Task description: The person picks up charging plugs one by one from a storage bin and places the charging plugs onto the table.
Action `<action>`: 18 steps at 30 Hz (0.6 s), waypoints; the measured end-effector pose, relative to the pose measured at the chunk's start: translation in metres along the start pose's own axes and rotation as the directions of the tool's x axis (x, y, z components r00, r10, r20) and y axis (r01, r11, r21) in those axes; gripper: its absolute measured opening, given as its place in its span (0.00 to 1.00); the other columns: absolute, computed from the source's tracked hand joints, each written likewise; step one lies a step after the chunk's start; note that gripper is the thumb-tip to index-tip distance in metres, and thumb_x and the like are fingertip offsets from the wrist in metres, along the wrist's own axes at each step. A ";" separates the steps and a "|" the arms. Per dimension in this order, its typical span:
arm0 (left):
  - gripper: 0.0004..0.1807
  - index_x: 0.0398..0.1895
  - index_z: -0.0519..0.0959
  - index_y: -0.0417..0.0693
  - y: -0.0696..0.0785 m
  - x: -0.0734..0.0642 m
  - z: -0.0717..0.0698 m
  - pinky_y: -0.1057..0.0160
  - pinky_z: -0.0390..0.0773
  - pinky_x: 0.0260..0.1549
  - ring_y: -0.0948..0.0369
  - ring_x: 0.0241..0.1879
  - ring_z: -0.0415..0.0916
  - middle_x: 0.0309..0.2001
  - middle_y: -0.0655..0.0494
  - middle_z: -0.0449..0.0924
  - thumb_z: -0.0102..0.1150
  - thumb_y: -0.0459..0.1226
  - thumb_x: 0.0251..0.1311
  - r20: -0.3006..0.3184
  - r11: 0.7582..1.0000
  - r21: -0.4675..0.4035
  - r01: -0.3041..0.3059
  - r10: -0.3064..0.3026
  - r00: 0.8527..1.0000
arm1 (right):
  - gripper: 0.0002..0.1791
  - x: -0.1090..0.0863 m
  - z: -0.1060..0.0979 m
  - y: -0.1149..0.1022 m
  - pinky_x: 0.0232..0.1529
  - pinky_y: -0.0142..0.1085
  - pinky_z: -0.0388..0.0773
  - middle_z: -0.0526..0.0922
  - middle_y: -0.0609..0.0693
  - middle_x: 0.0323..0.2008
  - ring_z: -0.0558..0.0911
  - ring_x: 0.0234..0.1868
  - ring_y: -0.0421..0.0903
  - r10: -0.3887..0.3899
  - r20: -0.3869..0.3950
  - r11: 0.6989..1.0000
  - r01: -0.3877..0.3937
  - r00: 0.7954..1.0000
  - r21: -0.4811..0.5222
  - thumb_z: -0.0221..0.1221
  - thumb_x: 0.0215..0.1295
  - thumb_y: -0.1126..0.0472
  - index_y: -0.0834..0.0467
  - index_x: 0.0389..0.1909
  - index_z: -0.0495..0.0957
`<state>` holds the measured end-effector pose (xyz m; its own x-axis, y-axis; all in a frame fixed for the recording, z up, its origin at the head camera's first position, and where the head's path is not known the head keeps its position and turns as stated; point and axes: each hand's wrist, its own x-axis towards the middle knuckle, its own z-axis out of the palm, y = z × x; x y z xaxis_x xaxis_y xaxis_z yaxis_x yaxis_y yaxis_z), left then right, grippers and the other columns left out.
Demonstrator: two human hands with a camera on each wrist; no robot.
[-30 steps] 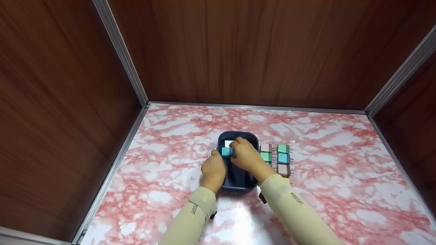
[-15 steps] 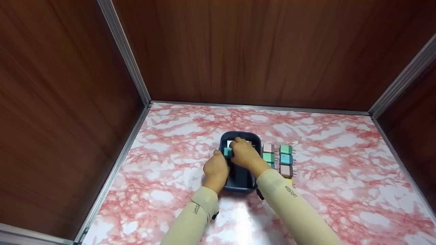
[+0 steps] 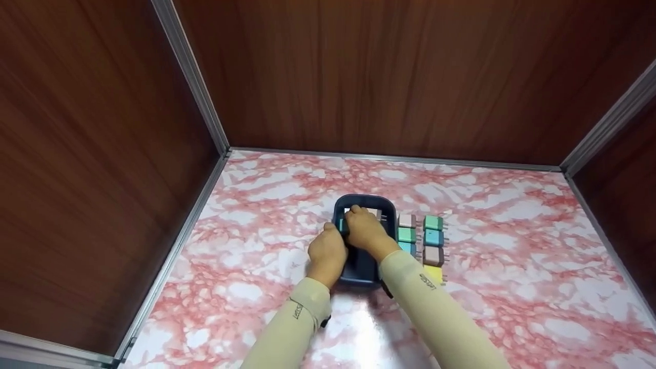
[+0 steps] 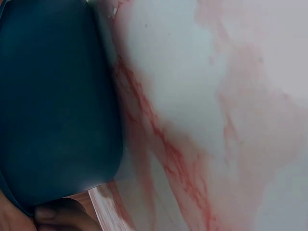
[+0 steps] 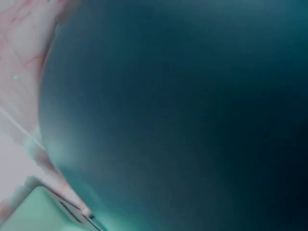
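A dark blue bin stands on the marbled tabletop. My left hand grips its left side; in the left wrist view the fingers curl at the edge of the bin wall. Inside the bin, toward its far end, my right hand holds a blue charger plug, mostly covered by the fingers. Beyond that hand lie a pale pink charger plug and a white piece, both partly hidden. The bin wall fills most of the right wrist view.
Right of the bin, two columns of charger plugs lie with prongs to the right: pink, green and blue nearer; green, blue, pink-brown and yellow farther out. Wooden panels enclose the table.
My right hand has gone slightly lower into the bin with the blue charger plug, which is now more covered. The left hand keeps its grip. The head view has shifted slightly.
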<state>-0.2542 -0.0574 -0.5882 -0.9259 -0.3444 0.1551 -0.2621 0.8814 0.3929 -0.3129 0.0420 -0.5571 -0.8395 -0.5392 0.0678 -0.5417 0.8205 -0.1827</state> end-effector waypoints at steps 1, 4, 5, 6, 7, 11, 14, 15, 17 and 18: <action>0.10 0.41 0.75 0.43 0.000 0.000 0.000 0.49 0.82 0.25 0.50 0.28 0.86 0.30 0.48 0.87 0.63 0.36 0.60 0.001 1.000 -0.001 0.001 -0.001 1.000 | 0.24 0.001 0.000 0.000 0.56 0.57 0.76 0.78 0.62 0.52 0.79 0.54 0.64 0.005 0.001 1.000 -0.005 1.000 -0.009 0.69 0.53 0.63 0.68 0.51 0.80; 0.10 0.42 0.75 0.44 0.001 0.001 -0.001 0.49 0.82 0.26 0.50 0.29 0.86 0.30 0.47 0.88 0.62 0.36 0.61 0.023 1.000 -0.009 0.016 -0.016 1.000 | 0.23 0.001 0.000 -0.002 0.55 0.57 0.77 0.79 0.63 0.51 0.79 0.53 0.64 0.006 -0.004 0.999 -0.006 1.000 -0.035 0.69 0.54 0.63 0.68 0.51 0.80; 0.10 0.42 0.74 0.44 0.001 0.002 -0.001 0.49 0.82 0.26 0.50 0.29 0.86 0.31 0.47 0.88 0.62 0.36 0.61 0.030 1.000 -0.011 0.020 -0.020 0.999 | 0.22 0.001 0.001 -0.002 0.55 0.57 0.77 0.79 0.63 0.51 0.80 0.53 0.64 0.008 -0.005 0.999 -0.008 1.000 -0.043 0.68 0.55 0.64 0.68 0.51 0.80; 0.10 0.43 0.74 0.44 0.001 0.002 -0.002 0.48 0.82 0.26 0.50 0.30 0.86 0.31 0.47 0.88 0.62 0.36 0.60 0.038 1.000 -0.015 0.025 -0.025 0.999 | 0.21 0.001 0.001 -0.002 0.54 0.57 0.77 0.79 0.64 0.50 0.80 0.52 0.64 0.009 -0.009 0.999 -0.009 1.000 -0.051 0.67 0.56 0.64 0.68 0.50 0.80; 0.10 0.43 0.74 0.44 0.001 0.003 -0.002 0.48 0.82 0.27 0.50 0.30 0.86 0.31 0.47 0.88 0.62 0.36 0.61 0.052 0.999 -0.013 0.030 -0.029 0.998 | 0.20 0.001 0.002 -0.003 0.54 0.57 0.78 0.80 0.64 0.50 0.81 0.51 0.64 0.011 -0.012 0.998 -0.012 1.000 -0.055 0.67 0.56 0.65 0.68 0.49 0.80; 0.10 0.43 0.73 0.45 0.002 0.003 -0.003 0.49 0.83 0.29 0.50 0.31 0.87 0.33 0.47 0.88 0.62 0.37 0.61 0.083 0.999 -0.010 0.035 -0.034 0.996 | 0.14 0.000 0.002 -0.005 0.52 0.56 0.80 0.81 0.63 0.48 0.83 0.48 0.63 0.041 0.004 0.998 -0.040 0.999 -0.041 0.64 0.60 0.67 0.67 0.47 0.81; 0.10 0.43 0.73 0.45 0.002 0.003 -0.003 0.49 0.83 0.29 0.50 0.32 0.87 0.33 0.47 0.88 0.61 0.37 0.62 0.088 0.999 -0.008 0.034 -0.034 0.996 | 0.14 -0.001 0.001 -0.006 0.54 0.55 0.80 0.81 0.64 0.50 0.84 0.49 0.63 0.061 0.046 0.998 -0.060 0.997 -0.016 0.62 0.63 0.67 0.67 0.49 0.81; 0.10 0.43 0.73 0.45 0.002 0.003 -0.003 0.49 0.83 0.29 0.50 0.32 0.87 0.33 0.47 0.88 0.61 0.37 0.62 0.087 0.999 -0.009 0.034 -0.033 0.996 | 0.15 -0.002 0.001 -0.006 0.54 0.55 0.79 0.80 0.64 0.50 0.83 0.49 0.62 0.064 0.058 0.998 -0.064 0.996 -0.008 0.61 0.63 0.67 0.67 0.50 0.80; 0.10 0.43 0.73 0.44 0.002 0.003 -0.003 0.48 0.83 0.29 0.50 0.32 0.87 0.33 0.47 0.88 0.60 0.36 0.62 0.080 0.999 -0.014 0.034 -0.032 0.996 | 0.15 -0.003 0.001 -0.005 0.55 0.54 0.79 0.80 0.64 0.49 0.83 0.50 0.62 0.054 0.058 0.999 -0.054 0.997 0.001 0.62 0.62 0.67 0.67 0.49 0.80; 0.09 0.43 0.73 0.44 0.002 0.002 -0.002 0.48 0.83 0.29 0.50 0.32 0.87 0.33 0.47 0.88 0.60 0.36 0.63 0.077 0.999 -0.018 0.033 -0.032 0.997 | 0.15 -0.004 0.002 -0.004 0.54 0.54 0.80 0.81 0.64 0.48 0.83 0.49 0.62 0.045 0.058 0.999 -0.045 0.997 0.004 0.63 0.61 0.66 0.67 0.48 0.80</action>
<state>-0.2563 -0.0576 -0.5849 -0.9352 -0.3467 0.0725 -0.2880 0.8636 0.4139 -0.3073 0.0408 -0.5585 -0.8591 -0.5117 0.0025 -0.5028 0.8433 -0.1897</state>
